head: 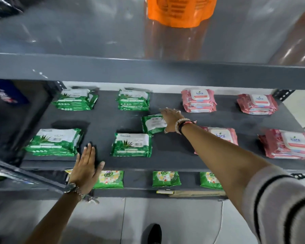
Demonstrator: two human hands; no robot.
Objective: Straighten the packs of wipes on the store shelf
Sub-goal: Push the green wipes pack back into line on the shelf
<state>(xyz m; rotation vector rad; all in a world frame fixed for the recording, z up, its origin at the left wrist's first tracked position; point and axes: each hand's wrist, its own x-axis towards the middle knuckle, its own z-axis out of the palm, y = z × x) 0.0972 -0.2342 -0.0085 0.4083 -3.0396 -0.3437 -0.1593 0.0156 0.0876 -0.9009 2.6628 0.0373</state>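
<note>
The grey middle shelf (pixel 102 120) holds green wipe stacks at back left (pixel 74 100), back centre (pixel 133 100), front left (pixel 54 142) and front centre (pixel 132 145). Pink wipe stacks sit at back (pixel 198 101), back right (pixel 257 103), front (pixel 222 134) partly behind my forearm, and front right (pixel 287 144). One loose green pack (pixel 152 123) lies skewed in the middle. My right hand (pixel 171 120) rests on its right edge, fingers stretched over it. My left hand (pixel 85 169) lies flat and open on the shelf's front edge, holding nothing.
An upper shelf lip (pixel 148 71) overhangs, with an orange basket (pixel 180 10) above. The lower shelf carries green pouches (pixel 165 178) and a flat cardboard piece (pixel 192 193). A dark blue pack (pixel 5 95) sits far left. The floor and a dark shoe (pixel 154 233) are below.
</note>
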